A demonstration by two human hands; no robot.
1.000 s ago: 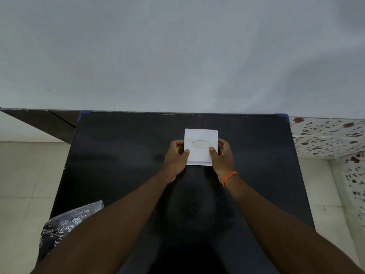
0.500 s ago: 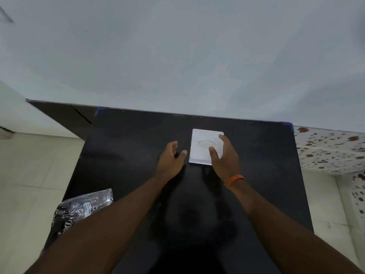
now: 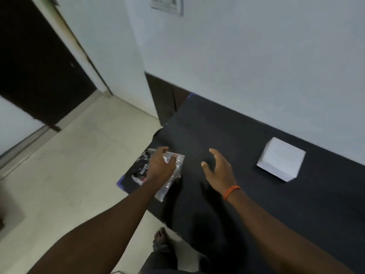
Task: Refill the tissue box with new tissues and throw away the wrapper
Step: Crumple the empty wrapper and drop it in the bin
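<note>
The white tissue box (image 3: 280,162) stands alone on the black table (image 3: 237,135), toward its far right side. A crinkled clear-and-black plastic wrapper (image 3: 171,175) lies at the table's left edge. My left hand (image 3: 161,165) is on top of the wrapper, fingers curled around its upper part. My right hand (image 3: 218,168), with an orange band at the wrist, hovers open over the bare table between the wrapper and the box, holding nothing.
A pale wall (image 3: 256,56) runs behind the table. Left of the table is tiled floor (image 3: 75,165) and a dark doorway (image 3: 29,66). My foot (image 3: 162,240) shows below the table's near edge.
Both hands have let go of the tissue box. The view swung left; my left hand reached the wrapper at the table's left edge, and my right hand moved off the box.
</note>
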